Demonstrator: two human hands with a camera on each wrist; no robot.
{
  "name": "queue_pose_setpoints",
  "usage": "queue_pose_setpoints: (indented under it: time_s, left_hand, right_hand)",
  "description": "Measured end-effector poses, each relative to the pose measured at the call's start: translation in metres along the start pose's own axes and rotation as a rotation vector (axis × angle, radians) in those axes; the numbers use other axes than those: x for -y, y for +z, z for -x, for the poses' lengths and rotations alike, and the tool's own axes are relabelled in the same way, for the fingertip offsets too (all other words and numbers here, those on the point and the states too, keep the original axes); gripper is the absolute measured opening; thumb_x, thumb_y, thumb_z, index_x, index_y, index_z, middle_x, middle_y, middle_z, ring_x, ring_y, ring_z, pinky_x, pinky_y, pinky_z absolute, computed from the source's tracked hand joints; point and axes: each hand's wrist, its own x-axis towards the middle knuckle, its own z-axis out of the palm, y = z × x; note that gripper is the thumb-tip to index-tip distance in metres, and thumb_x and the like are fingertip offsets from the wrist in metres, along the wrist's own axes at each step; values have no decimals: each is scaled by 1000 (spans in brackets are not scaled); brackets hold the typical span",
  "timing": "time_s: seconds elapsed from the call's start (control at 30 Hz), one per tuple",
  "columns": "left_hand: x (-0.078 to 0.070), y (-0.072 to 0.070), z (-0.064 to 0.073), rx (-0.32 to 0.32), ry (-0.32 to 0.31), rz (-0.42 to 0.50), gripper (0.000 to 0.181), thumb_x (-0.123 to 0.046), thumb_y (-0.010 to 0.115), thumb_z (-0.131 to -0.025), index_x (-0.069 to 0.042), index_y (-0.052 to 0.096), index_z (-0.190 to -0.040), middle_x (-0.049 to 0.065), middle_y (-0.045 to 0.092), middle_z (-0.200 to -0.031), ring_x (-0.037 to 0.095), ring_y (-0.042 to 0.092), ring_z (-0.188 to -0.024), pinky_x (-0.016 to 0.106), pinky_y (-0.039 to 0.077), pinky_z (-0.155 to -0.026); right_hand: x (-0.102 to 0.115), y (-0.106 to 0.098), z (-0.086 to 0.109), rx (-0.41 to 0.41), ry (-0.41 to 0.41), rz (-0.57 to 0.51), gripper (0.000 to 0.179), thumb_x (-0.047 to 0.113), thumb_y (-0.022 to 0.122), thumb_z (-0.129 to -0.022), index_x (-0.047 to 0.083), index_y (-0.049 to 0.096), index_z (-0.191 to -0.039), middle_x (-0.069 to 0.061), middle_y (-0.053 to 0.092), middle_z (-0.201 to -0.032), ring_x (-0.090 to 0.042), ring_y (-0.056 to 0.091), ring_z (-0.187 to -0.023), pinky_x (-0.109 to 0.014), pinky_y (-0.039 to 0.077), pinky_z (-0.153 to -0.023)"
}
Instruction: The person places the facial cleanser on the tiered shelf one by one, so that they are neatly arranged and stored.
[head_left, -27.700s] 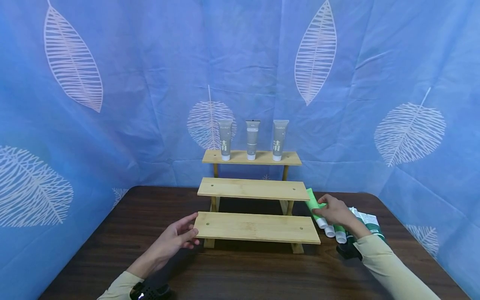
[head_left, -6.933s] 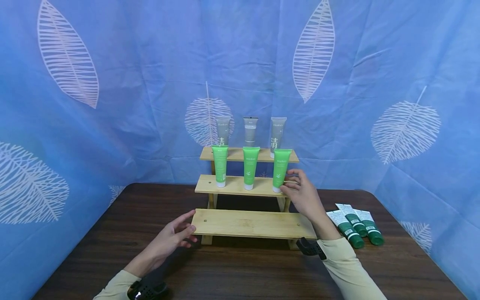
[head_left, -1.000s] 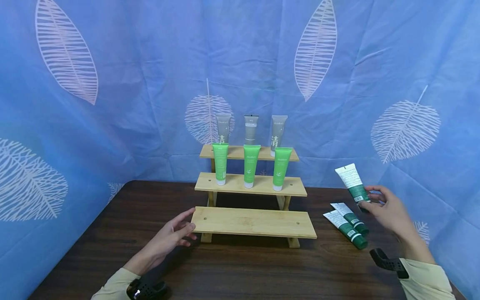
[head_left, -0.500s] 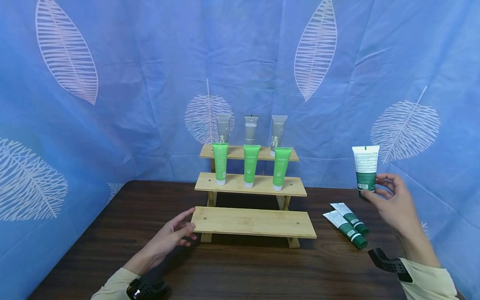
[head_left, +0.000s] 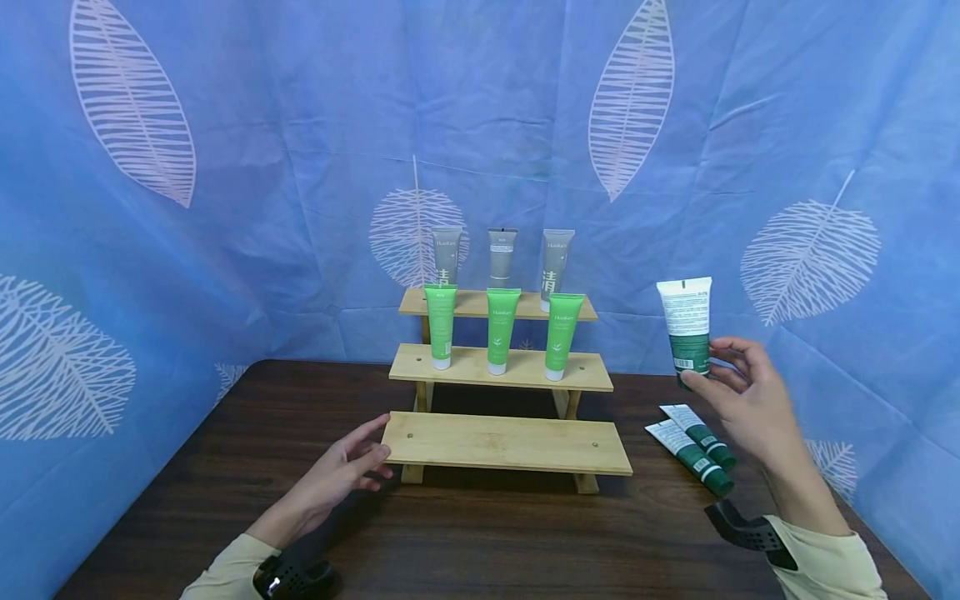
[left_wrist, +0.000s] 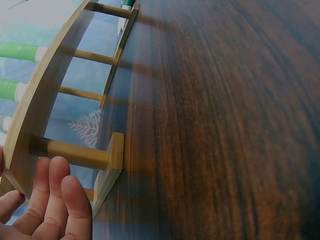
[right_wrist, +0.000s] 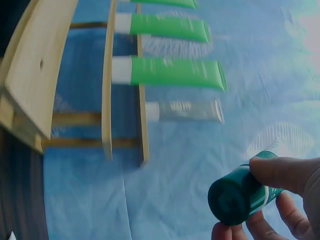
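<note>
In the head view my right hand (head_left: 753, 404) pinches a white and dark green squeeze tube (head_left: 687, 321) near its cap, holding it upright above the table, crimped end up. Its dark green cap (right_wrist: 229, 200) faces the right wrist camera, the thumb on one side and fingers on the other. My left hand (head_left: 341, 475) grips the left end of the lowest step of a three-step wooden stand (head_left: 506, 442); in the left wrist view several fingers (left_wrist: 57, 190) extend below the board. Two similar green and white tubes (head_left: 690, 457) lie on the table under the right hand.
Three light green tubes (head_left: 501, 332) stand cap-down on the middle step. Behind them, three grey tubes (head_left: 555, 262) stand on the top step. The dark wooden table (head_left: 480, 550) meets a blue leaf-print cloth (head_left: 322, 208) at the back and sides.
The right hand has lifted the green and white tube from the table, turned it upright and carried it left. Earlier, the light green tubes came to stand on the middle step. The left hand stays put.
</note>
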Motion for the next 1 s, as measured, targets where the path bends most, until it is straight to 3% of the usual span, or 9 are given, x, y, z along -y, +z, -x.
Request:
queue_pose_setpoints:
  time_s: [0.1,0.2,0.33,0.4,0.7,1.0]
  left_hand:
    - [0,0,0,0,1,-1,70,-33,61,-104,-12,28,-162,16,63,-124,24,65,-98,37,54,-82]
    - [0,0,0,-3,1,0,70,-32,61,-104,-12,28,-162,16,63,-123,24,65,-98,37,54,-82]
    - [-1,0,1,-8,-5,3,68,-31,61,-104,-12,29,-162,16,63,-122,23,65,-98,37,54,-81]
    - [-1,1,1,-11,-10,6,68,-31,61,-104,-12,29,-161,16,63,-122,23,65,-97,37,54,-81]
    - [-1,2,0,-20,-17,8,67,-28,61,-104,-13,30,-161,17,62,-123,24,64,-97,37,55,-80]
    - [-2,3,1,-28,-24,3,67,-29,62,-104,-13,30,-161,16,63,-123,25,65,-97,37,55,-80]
  right_hand:
    - [9,14,3,39,-1,6,54,20,70,-99,9,40,-142,-7,50,-137,12,54,-102,-9,50,-77]
    - [18,29,6,83,7,15,63,25,69,-99,4,34,-147,-19,49,-142,-4,59,-111,-10,50,-79]
    - [28,48,9,122,11,10,65,24,71,-98,4,34,-147,-21,51,-142,-32,59,-122,-12,50,-80]
    - [32,58,10,139,15,-7,64,22,71,-98,3,34,-146,-22,51,-141,-38,58,-124,-15,51,-82]
    - [48,98,15,199,34,-92,61,14,73,-95,2,35,-141,-23,53,-141,-38,61,-124,-40,56,-93]
    - [58,140,21,267,44,-211,60,2,75,-90,4,38,-138,-19,55,-136,-33,63,-120,-35,56,-92]
